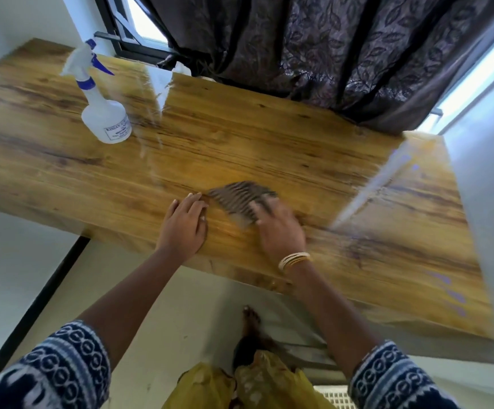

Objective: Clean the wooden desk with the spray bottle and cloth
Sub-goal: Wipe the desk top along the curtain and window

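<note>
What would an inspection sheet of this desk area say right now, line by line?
Surface: wooden desk, glossy, with glare streaks.
Job's things: spray bottle upright at far left, untouched; striped cloth flat near the front edge.
Clutter: nothing seen.
Hands: left hand flat on the desk beside the cloth; right hand pressing on the cloth, blurred.
Cables: nothing seen.
Surroundings: dark curtain and window behind; pale floor below.
</note>
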Demonstrator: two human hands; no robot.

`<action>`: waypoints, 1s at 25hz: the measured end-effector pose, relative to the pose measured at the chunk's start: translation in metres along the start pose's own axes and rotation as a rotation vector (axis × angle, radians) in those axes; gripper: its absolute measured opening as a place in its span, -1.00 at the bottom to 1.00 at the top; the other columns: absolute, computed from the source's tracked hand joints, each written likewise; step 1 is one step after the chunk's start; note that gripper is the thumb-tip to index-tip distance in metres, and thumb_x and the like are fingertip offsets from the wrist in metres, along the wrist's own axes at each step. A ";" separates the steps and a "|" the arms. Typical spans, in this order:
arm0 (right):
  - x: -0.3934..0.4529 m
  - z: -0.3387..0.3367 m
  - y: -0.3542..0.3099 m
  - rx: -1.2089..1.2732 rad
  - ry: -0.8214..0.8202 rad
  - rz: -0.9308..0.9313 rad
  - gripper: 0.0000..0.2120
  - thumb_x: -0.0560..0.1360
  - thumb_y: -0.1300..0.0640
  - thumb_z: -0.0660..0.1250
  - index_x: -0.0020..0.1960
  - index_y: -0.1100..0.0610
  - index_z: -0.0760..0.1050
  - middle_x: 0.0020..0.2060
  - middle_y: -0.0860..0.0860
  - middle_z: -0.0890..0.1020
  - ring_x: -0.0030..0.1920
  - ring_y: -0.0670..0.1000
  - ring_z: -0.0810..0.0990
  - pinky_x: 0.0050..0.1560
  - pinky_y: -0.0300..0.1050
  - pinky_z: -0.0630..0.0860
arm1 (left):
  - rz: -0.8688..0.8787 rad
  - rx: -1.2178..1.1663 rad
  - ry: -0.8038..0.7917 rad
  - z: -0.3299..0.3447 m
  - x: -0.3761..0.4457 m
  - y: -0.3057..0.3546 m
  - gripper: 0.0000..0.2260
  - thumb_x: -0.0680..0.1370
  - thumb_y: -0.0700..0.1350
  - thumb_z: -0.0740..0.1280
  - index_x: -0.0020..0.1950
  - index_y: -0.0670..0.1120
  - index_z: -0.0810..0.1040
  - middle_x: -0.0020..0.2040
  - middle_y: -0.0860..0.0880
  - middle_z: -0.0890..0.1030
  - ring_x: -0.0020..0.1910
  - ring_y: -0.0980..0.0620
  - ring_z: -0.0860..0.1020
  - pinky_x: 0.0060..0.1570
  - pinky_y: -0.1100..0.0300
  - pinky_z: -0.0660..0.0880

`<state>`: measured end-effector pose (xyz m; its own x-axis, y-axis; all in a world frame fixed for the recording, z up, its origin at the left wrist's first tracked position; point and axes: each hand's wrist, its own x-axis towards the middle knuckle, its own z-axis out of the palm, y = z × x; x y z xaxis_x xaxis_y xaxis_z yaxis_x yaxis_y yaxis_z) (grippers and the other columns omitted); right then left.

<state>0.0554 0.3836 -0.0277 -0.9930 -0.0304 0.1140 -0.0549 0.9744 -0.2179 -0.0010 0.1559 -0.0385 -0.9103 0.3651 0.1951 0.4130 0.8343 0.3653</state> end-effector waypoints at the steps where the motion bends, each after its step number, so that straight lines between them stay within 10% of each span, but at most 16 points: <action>1: -0.003 -0.008 0.032 -0.019 0.043 0.156 -0.54 0.53 0.16 0.16 0.43 0.03 0.35 0.45 0.13 0.34 0.43 0.18 0.32 0.41 0.08 0.30 | 0.018 -0.007 -0.010 0.003 0.000 0.006 -0.67 0.57 -0.12 0.11 0.27 -0.13 0.50 0.39 -0.14 0.47 0.45 -0.10 0.35 0.44 -0.11 0.21; 8: -0.039 -0.027 0.079 -0.029 0.158 0.848 -0.48 0.54 0.15 0.16 0.50 0.10 0.22 0.49 0.18 0.21 0.47 0.24 0.20 0.43 0.13 0.23 | -0.030 0.084 -0.049 0.016 -0.003 0.023 -0.67 0.64 -0.16 0.08 0.39 -0.11 0.38 0.51 -0.11 0.32 0.54 -0.10 0.18 0.49 -0.11 0.15; 16: -0.016 0.008 -0.037 0.044 0.040 0.035 -0.56 0.57 0.14 0.14 0.45 0.03 0.33 0.46 0.08 0.31 0.46 0.16 0.28 0.40 0.09 0.34 | -0.001 0.033 -0.019 0.013 -0.003 0.016 -0.69 0.62 -0.16 0.12 0.35 -0.12 0.41 0.47 -0.11 0.38 0.52 -0.10 0.23 0.47 -0.11 0.17; 25: 0.013 -0.027 0.080 0.111 0.154 0.586 -0.46 0.49 0.32 0.24 0.46 0.11 0.32 0.45 0.14 0.31 0.42 0.19 0.29 0.41 0.12 0.31 | -0.093 -0.107 0.078 0.009 0.015 0.012 -0.79 0.58 -0.19 0.21 0.18 -0.07 0.54 0.22 -0.05 0.56 0.23 -0.08 0.51 0.18 0.01 0.44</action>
<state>0.0410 0.4675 -0.0172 -0.8349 0.5443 0.0818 0.4771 0.7897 -0.3857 -0.0100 0.1749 -0.0393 -0.9413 0.2519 0.2247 0.3319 0.8125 0.4793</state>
